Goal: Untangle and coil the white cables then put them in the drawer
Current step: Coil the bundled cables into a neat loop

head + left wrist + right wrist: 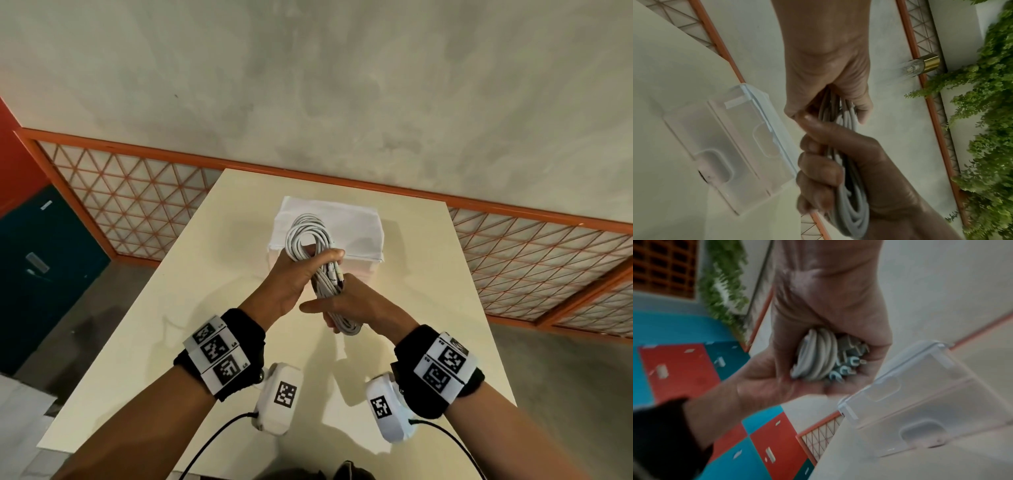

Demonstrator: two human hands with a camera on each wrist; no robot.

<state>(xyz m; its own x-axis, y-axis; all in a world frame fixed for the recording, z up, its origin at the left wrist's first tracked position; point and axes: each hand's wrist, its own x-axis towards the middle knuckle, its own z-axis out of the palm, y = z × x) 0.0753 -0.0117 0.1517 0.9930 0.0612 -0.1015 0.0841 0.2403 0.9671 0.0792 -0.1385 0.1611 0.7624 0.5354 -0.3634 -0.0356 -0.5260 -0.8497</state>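
Observation:
A coil of white cables [310, 233] hangs in the air over the table, held by both hands. My left hand [318, 262] grips the coil at its middle, and the loop sticks out above the fist. My right hand [342, 303] grips the lower end, where the loops [851, 207] bulge out below its fingers [818, 164]. The plug ends [849, 366] lie bunched beside the cable strands [818, 356] in the left palm. Just behind the hands stands a translucent plastic drawer unit [359, 226] with a white top; its drawer fronts [740, 146] look pushed in.
The cream table [154, 342] is narrow, with its edges close on the left and right. An orange lattice railing [137, 192] runs behind it. Blue and red lockers [41, 267] stand at the left. Green plants [986, 129] hang on the wall.

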